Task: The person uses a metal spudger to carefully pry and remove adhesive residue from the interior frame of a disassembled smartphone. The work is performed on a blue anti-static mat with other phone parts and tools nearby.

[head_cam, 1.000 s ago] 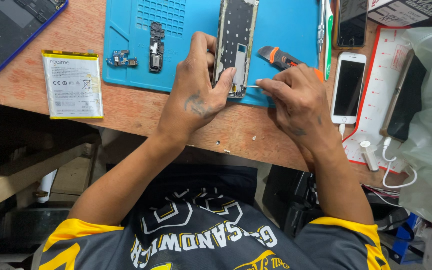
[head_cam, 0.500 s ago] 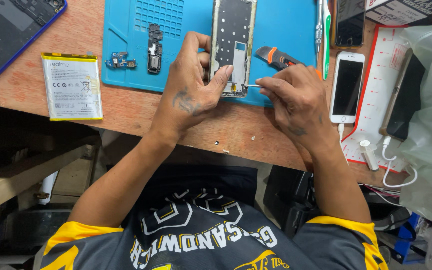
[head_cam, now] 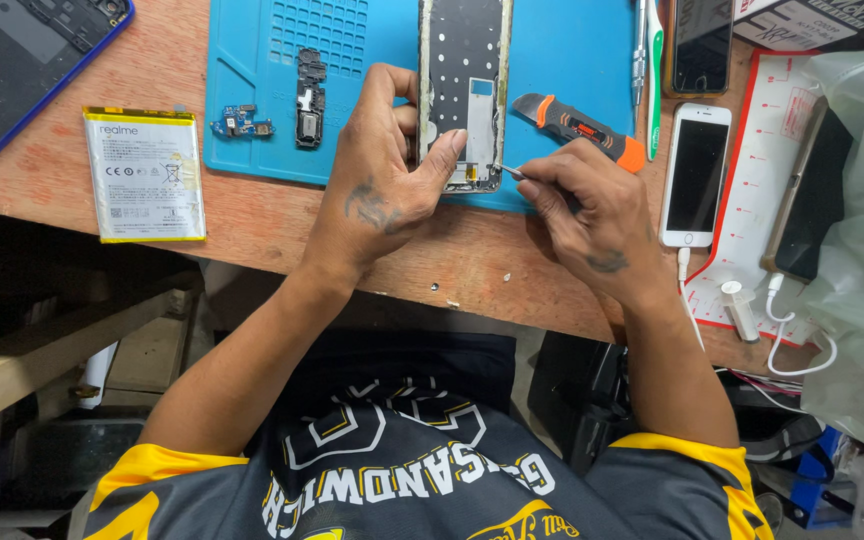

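- Seen from above: opened phone frame (head_cam: 464, 90), back cover off, lying lengthwise on a blue repair mat (head_cam: 572, 60) atop a wooden workbench (head_cam: 282, 230).
- Left hand (head_cam: 382, 185) curled around the frame's lower end, thumb pressed on its inner face, pinning it down.
- Right hand (head_cam: 592, 205) pinched around a thin metal tool (head_cam: 510, 172), tip touching the frame's bottom right corner.
- Step in hand, by the look of it: picking or prying at a small part near the bottom edge.
- Next move likely calls for a steady, light lever at the tip, frame held firm.
- Nearby: loose battery (head_cam: 144, 173) left of the mat, small circuit board (head_cam: 242, 123) and black part (head_cam: 309, 97) on the mat, orange utility knife (head_cam: 577, 125) just beside the right hand, white phone (head_cam: 697, 172) further right.
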